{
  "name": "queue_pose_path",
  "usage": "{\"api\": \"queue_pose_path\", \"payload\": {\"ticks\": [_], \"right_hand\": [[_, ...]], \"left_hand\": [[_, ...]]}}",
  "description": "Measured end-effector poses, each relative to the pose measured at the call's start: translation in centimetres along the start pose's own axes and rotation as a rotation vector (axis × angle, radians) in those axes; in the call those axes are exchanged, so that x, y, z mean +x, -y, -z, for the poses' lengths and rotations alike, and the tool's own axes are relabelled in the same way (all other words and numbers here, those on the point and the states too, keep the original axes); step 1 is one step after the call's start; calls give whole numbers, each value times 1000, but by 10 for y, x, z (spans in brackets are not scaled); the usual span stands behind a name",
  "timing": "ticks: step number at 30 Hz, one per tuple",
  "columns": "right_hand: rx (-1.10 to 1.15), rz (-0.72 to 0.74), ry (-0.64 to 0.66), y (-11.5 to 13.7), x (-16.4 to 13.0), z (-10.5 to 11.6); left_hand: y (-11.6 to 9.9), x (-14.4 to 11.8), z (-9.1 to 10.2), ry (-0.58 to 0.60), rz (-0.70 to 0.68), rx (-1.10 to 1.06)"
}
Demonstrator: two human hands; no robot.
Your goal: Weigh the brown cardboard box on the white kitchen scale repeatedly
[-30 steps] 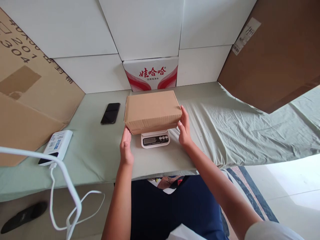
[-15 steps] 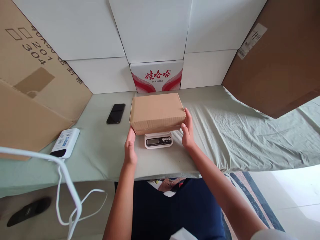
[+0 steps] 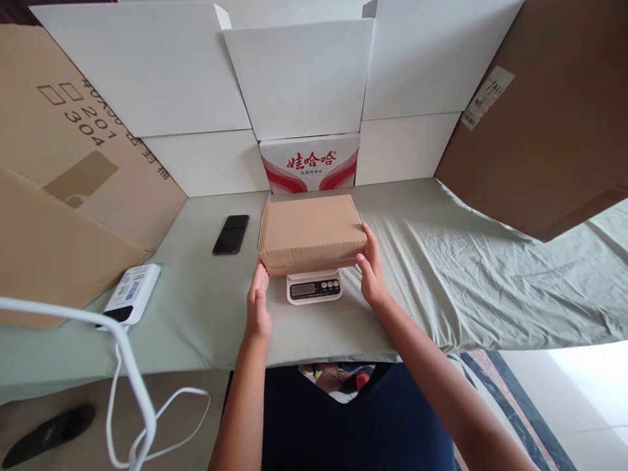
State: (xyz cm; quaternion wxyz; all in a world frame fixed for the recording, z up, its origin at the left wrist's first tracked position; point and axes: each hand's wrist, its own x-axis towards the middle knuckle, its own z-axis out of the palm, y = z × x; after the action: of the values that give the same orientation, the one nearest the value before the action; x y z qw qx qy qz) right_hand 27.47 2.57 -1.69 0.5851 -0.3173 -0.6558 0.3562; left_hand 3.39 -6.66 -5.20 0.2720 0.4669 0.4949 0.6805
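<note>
My left hand (image 3: 258,302) and right hand (image 3: 371,270) reach forward, flat and spread against the box (image 3: 311,231), which lies crosswise on the scale (image 3: 314,288).

Makeshift parcel-packing and weighing station, likely in a home or small back room. Table (image 3: 490,275) draped with a wrinkled pale green sheet; flattened brown cardboard (image 3: 63,196) and white carton panels (image 3: 299,78) propped around it as walls. Small digital scale (image 3: 314,288) carries a closed brown shipping box (image 3: 311,230). Bottled-water carton (image 3: 309,162) behind. Smartphone (image 3: 231,233), power bank (image 3: 132,294) with white cable (image 3: 127,366). Tiled floor, a dark slipper (image 3: 46,435) below.
</note>
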Motion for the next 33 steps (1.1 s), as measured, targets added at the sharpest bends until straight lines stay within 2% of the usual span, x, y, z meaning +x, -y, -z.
{"api": "queue_pose_path", "payload": {"ticks": [3,6,10,14,17,19,22,33], "right_hand": [[-34,50,33,3,3,3],[-64,112,28,11,20,6],[-56,180,30,13,64,-2],[-40,154,-1,-23,101,-20],[1,88,-15,-63,109,-29],[-8,48,-27,-83,108,-32],[-9,39,1,-97,105,-32],[-41,39,21,-98,105,-30]], "left_hand": [[-5,0,3,-21,5,-13],[-16,11,6,-13,-20,-40],[-24,59,0,17,-54,-91],[-1,119,-18,-3,-12,-125],[28,141,-28,-32,63,-115],[44,144,-30,-37,96,-108],[58,141,-29,-43,127,-107],[62,144,-28,-22,145,-112]]}}
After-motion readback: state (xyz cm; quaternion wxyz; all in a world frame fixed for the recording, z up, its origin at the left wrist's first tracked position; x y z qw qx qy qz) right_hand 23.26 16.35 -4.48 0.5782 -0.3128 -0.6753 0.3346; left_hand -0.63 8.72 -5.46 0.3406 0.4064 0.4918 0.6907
